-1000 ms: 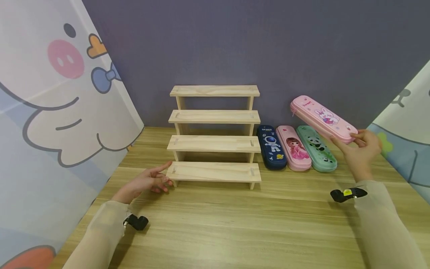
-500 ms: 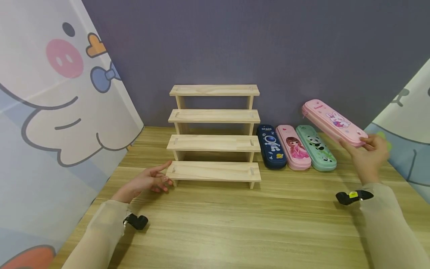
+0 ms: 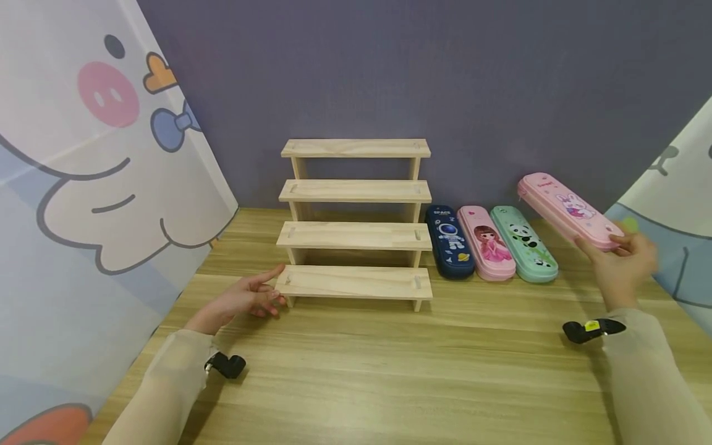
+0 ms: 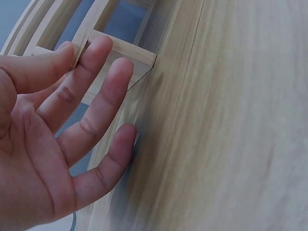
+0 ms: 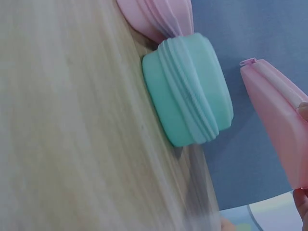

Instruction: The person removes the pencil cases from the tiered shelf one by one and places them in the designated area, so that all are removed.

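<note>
My right hand holds a pink pencil case with a bunny print by its near end, thumb on one side and fingers on the other. The case hangs tilted above the table, right of a green panda pencil case. In the right wrist view the raised pink case shows its zipper, with only fingertips at the frame's edge. My left hand pinches the left end of the lowest board of a wooden step shelf between thumb and index finger; its other fingers stay off the wood.
Left of the green case lie a pink pencil case with a princess and a navy astronaut pencil case, close beside the shelf. A dark grey panel stands behind the wooden table; cartoon-printed panels flank it.
My right hand has carried the bunny pencil case to the right and lower, from partly over the green case to beyond it. The left hand stays at the shelf.
</note>
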`<state>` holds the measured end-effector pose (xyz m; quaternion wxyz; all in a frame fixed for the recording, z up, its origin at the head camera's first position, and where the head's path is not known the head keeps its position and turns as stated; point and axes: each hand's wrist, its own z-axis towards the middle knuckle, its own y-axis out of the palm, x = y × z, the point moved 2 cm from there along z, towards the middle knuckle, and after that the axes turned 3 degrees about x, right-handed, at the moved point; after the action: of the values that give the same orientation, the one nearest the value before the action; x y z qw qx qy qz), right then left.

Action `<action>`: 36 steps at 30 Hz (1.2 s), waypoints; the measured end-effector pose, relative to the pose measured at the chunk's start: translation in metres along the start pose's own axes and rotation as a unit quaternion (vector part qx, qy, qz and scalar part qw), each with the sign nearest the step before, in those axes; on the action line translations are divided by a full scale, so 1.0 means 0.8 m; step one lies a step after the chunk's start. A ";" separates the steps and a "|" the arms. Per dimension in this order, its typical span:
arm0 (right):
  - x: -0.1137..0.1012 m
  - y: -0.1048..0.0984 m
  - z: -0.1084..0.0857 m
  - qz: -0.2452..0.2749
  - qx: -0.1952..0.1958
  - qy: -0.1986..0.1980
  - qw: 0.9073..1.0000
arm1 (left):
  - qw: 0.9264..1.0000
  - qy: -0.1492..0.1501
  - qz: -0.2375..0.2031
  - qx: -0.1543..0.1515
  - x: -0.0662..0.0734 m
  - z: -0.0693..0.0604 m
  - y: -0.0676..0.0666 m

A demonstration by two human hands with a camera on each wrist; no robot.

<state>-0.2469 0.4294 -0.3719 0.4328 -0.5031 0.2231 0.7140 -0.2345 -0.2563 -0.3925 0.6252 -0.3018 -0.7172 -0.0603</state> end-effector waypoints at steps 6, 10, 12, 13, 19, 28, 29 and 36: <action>0.008 -0.009 -0.001 -0.028 0.012 0.004 1.000 | 1.000 -0.001 -0.002 0.000 -0.001 0.001 0.000; 0.014 -0.014 -0.001 -0.057 0.013 0.021 0.998 | 1.000 0.002 -0.002 0.000 0.000 0.001 0.000; 0.016 -0.015 -0.001 -0.071 0.013 0.021 0.997 | 1.000 0.001 -0.001 0.001 0.000 0.001 0.001; 0.017 -0.016 0.000 -0.077 0.013 0.020 0.997 | 1.000 -0.001 -0.001 0.001 0.000 0.001 0.001; 0.023 -0.017 -0.002 -0.103 0.001 0.029 0.994 | 1.000 -0.003 0.000 -0.002 0.001 0.000 0.001; 0.025 -0.018 -0.005 -0.134 -0.020 0.058 0.989 | 1.000 0.003 -0.001 -0.004 0.001 0.001 0.000; 0.025 -0.018 -0.005 -0.137 -0.021 0.060 0.989 | 1.000 0.004 0.000 -0.003 0.000 0.001 0.000; 0.023 -0.014 -0.004 -0.145 -0.046 0.045 0.987 | 1.000 0.003 0.003 -0.001 0.001 0.002 0.000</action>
<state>-0.2384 0.4402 -0.3886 0.4976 -0.5812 0.1343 0.6297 -0.2358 -0.2554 -0.3920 0.6274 -0.3043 -0.7143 -0.0600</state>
